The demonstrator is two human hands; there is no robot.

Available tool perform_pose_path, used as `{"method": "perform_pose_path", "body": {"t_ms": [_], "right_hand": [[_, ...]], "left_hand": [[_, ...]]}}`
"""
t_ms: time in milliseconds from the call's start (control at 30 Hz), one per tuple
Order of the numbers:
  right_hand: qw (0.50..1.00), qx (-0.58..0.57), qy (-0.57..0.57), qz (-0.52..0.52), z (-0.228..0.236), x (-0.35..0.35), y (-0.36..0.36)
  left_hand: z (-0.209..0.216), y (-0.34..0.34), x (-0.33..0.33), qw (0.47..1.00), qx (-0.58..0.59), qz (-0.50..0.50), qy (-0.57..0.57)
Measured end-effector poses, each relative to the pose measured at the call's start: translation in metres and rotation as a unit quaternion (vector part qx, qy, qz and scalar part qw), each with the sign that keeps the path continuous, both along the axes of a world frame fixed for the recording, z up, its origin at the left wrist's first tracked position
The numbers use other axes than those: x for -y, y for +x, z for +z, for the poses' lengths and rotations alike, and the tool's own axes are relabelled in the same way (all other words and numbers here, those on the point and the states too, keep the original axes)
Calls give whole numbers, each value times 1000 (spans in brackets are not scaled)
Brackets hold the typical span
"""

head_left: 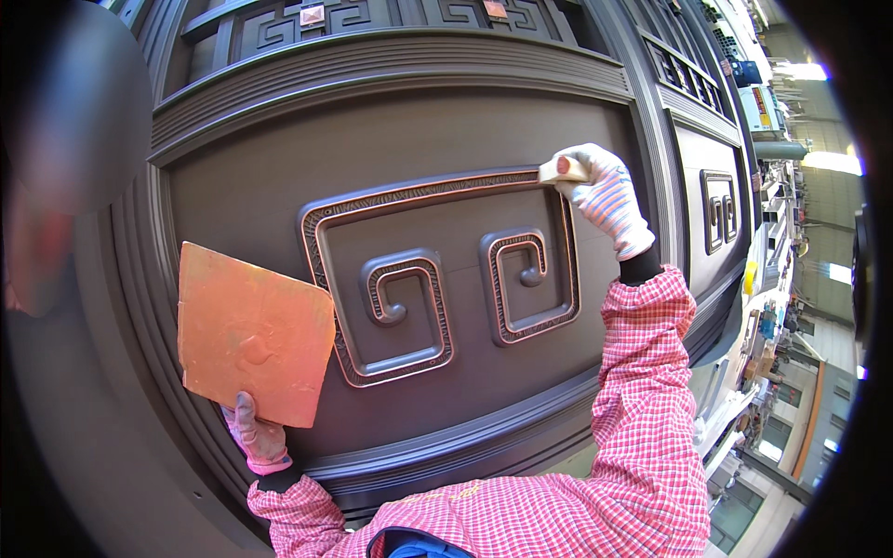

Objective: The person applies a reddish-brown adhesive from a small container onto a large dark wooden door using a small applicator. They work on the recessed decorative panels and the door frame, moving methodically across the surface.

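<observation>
My gloved left hand (256,439) grips the lower edge of a flat square board (251,316), its face coated in orange-copper paint with a smeared patch. The thumb lies over the front of the board. My right hand (606,197), in a striped white glove, pinches a small pale pad (556,171); whether it is sponge or folded cloth I cannot tell. That pad is at the upper right corner of a raised scroll moulding (409,197) on a dark brown panel (446,126). Copper-coloured lines run along the edges of the moulding.
Ridged frame mouldings (400,70) border the panel, with fretwork and copper studs (313,15) above. A second panel (716,195) with similar scrollwork stands to the right. Beyond it is a workshop hall with lights (831,162). A blurred dark shape (79,112) fills the upper left.
</observation>
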State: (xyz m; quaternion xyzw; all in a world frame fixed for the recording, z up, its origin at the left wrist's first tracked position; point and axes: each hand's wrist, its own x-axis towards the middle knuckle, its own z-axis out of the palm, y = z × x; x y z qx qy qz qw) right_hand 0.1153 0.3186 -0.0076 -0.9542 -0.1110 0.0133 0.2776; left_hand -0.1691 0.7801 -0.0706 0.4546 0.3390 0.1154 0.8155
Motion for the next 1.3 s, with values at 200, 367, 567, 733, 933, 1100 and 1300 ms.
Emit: {"method": "perform_pose_path", "body": {"t_ms": [200, 367, 567, 733, 933, 1100, 1300], "right_hand": [[999, -9, 40, -19, 4, 1, -1], [999, -31, 38, -22, -7, 8, 1], [999, -15, -3, -31, 2, 21, -3], [1000, -23, 3, 21, 5, 1, 0], [999, -13, -36, -14, -2, 25, 1], [999, -30, 6, -35, -3, 28, -4], [995, 14, 53, -88, 12, 28, -15]], "left_hand": [[6, 2, 1, 1000, -13, -3, -3], [4, 1, 0, 1000, -4, 2, 1], [5, 1, 0, 1000, -6, 7, 2], [3, 0, -2, 1000, 1, 6, -3], [3, -1, -3, 1000, -4, 3, -4], [5, 1, 1, 1000, -7, 7, -2], [4, 3, 3, 1000, 22, -9, -10]]}}
